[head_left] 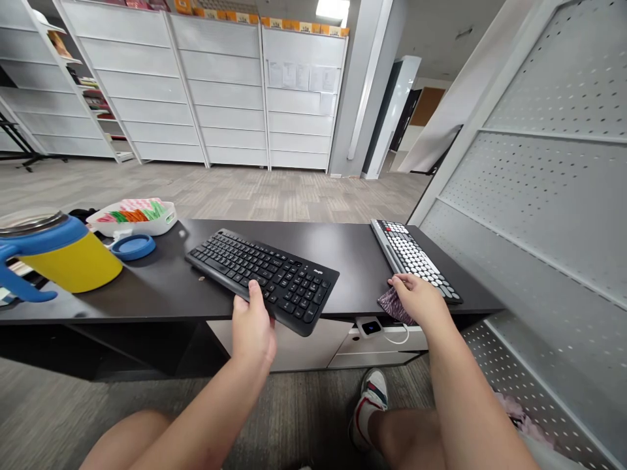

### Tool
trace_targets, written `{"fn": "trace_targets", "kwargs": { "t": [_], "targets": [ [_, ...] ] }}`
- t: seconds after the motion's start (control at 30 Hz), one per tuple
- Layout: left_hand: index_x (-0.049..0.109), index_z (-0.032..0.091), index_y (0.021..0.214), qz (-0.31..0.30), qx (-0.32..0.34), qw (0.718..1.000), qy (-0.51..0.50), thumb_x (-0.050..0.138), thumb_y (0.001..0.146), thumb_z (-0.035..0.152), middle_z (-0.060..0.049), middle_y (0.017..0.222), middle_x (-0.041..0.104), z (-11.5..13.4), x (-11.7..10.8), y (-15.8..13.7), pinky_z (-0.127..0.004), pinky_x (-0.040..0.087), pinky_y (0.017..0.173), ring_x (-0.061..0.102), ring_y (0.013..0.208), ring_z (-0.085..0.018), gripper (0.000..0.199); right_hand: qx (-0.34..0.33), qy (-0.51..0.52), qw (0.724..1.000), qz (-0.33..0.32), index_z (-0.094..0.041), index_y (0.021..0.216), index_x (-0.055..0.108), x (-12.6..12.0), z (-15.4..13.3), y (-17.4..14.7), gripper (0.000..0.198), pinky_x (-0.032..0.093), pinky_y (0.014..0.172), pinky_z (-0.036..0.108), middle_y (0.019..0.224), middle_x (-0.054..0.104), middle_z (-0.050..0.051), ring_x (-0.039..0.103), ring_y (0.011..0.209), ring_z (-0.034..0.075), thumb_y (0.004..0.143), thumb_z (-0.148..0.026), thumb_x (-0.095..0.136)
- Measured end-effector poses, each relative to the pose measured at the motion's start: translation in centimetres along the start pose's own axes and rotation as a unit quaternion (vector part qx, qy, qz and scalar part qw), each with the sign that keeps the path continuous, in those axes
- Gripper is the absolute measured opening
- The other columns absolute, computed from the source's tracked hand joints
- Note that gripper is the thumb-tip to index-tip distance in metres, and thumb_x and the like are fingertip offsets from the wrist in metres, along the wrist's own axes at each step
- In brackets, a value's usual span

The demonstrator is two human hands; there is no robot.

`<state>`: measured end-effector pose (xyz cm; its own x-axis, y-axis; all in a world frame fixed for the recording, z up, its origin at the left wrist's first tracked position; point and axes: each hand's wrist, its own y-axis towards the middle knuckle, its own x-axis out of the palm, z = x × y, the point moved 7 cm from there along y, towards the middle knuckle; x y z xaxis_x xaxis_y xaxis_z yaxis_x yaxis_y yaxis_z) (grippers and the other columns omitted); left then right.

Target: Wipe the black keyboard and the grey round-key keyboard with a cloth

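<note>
A black keyboard (264,271) is tilted over the dark tabletop, and my left hand (253,329) grips its near long edge with the thumb on top. My right hand (416,297) pinches a dark patterned cloth (392,303) at the table's front edge. Just beyond that hand, a second keyboard (414,254) with round white keys and a dark frame lies at the right end of the table. The fingers of my left hand are hidden under the black keyboard.
On the left stand a yellow and blue mug (73,258), a blue lid (133,247) and a white basket (161,222) holding colourful items. A small white device (369,328) with a cable hangs below the table edge (161,318). A perforated panel (548,176) rises on the right.
</note>
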<state>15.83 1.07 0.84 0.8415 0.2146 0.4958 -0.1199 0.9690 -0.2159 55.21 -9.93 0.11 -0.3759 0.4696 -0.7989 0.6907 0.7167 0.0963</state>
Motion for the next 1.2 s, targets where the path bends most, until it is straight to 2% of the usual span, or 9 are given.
{"fn": "trace_targets", "kwargs": {
  "t": [0.17,0.4,0.5,0.6,0.77,0.87,0.93,1.03,1.2],
  "targets": [
    [0.056,0.031,0.116,-0.066,0.003,0.997,-0.026,0.068,0.103,0.042,-0.004,0.141,0.068,-1.5,1.1,-1.8,-0.040,0.058,0.109,0.066,0.133,-0.021,0.020,-0.006,-0.037,0.999,-0.010,-0.026,0.119,0.076,0.0,-1.6,-1.3,0.039,0.051,0.085,0.040,0.118,0.081,0.008,0.074,0.108,0.032,0.097,-0.051,0.054],
    [0.050,0.024,0.091,-0.122,-0.106,0.987,0.026,0.072,0.100,0.033,-0.008,0.122,0.073,-4.6,2.2,-3.7,-0.042,0.048,0.121,0.065,0.133,-0.019,0.026,-0.080,-0.044,0.996,-0.011,-0.028,0.123,0.072,1.1,-4.7,-2.9,0.040,0.050,0.084,0.040,0.117,0.081,0.007,0.074,0.105,0.032,0.102,-0.052,0.049],
    [0.053,0.022,0.088,-0.205,-0.184,0.958,0.072,0.075,0.097,0.032,-0.014,0.117,0.077,-5.3,3.4,-5.1,-0.047,0.053,0.115,0.072,0.124,-0.027,0.026,-0.064,-0.040,0.997,0.008,-0.026,0.119,0.068,0.9,-4.6,-2.8,0.035,0.048,0.079,0.038,0.110,0.080,0.009,0.074,0.099,0.031,0.101,-0.051,0.051],
    [0.061,0.019,0.095,-0.270,-0.257,0.923,0.097,0.072,0.099,0.035,-0.021,0.127,0.077,-6.1,4.2,-6.3,-0.050,0.055,0.111,0.074,0.121,-0.031,0.020,-0.049,-0.047,0.998,0.014,-0.026,0.105,0.066,0.7,-4.3,-2.7,0.030,0.046,0.075,0.037,0.103,0.080,0.009,0.073,0.091,0.030,0.101,-0.052,0.051],
    [0.065,0.017,0.097,-0.288,-0.267,0.910,0.133,0.073,0.098,0.038,-0.024,0.125,0.077,-6.5,4.2,-6.0,-0.049,0.054,0.111,0.076,0.118,-0.031,0.023,-0.043,-0.021,0.999,0.011,-0.027,0.098,0.067,0.5,-4.1,-2.7,0.028,0.045,0.076,0.036,0.099,0.079,0.008,0.071,0.089,0.028,0.099,-0.051,0.053],
    [0.065,0.016,0.104,-0.311,-0.279,0.896,0.152,0.072,0.098,0.040,-0.024,0.121,0.078,-6.3,4.2,-5.8,-0.047,0.056,0.106,0.078,0.113,-0.031,0.026,-0.036,0.075,0.997,0.007,-0.027,0.097,0.069,0.4,-4.0,-2.7,0.026,0.047,0.078,0.035,0.098,0.078,0.006,0.070,0.089,0.026,0.095,-0.050,0.059],
    [0.064,0.015,0.109,-0.320,-0.285,0.889,0.159,0.070,0.099,0.040,-0.025,0.119,0.079,-6.0,4.2,-5.7,-0.045,0.057,0.103,0.079,0.110,-0.030,0.028,-0.020,0.195,0.980,-0.023,-0.025,0.099,0.070,0.7,-4.0,-2.8,0.030,0.048,0.072,0.034,0.092,0.075,0.005,0.067,0.080,0.023,0.092,-0.054,0.063],
    [0.064,0.015,0.112,-0.327,-0.291,0.881,0.177,0.068,0.100,0.041,-0.024,0.117,0.079,-5.8,4.1,-5.9,-0.043,0.057,0.100,0.079,0.108,-0.029,0.029,-0.007,0.361,0.928,-0.096,-0.023,0.104,0.070,1.2,-4.9,-3.4,0.039,0.042,0.059,0.029,0.080,0.066,0.001,0.057,0.066,0.018,0.086,-0.058,0.071],
    [0.069,0.016,0.115,-0.388,-0.254,0.858,0.218,0.075,0.092,0.057,-0.020,0.123,0.077,-6.0,4.7,-6.8,-0.045,0.056,0.101,0.076,0.111,-0.029,0.047,-0.036,0.470,0.864,-0.178,-0.025,0.102,0.069,1.8,-8.0,-6.0,0.034,0.039,0.060,0.026,0.077,0.058,-0.003,0.049,0.065,0.015,0.085,-0.052,0.079]
  ]
}}
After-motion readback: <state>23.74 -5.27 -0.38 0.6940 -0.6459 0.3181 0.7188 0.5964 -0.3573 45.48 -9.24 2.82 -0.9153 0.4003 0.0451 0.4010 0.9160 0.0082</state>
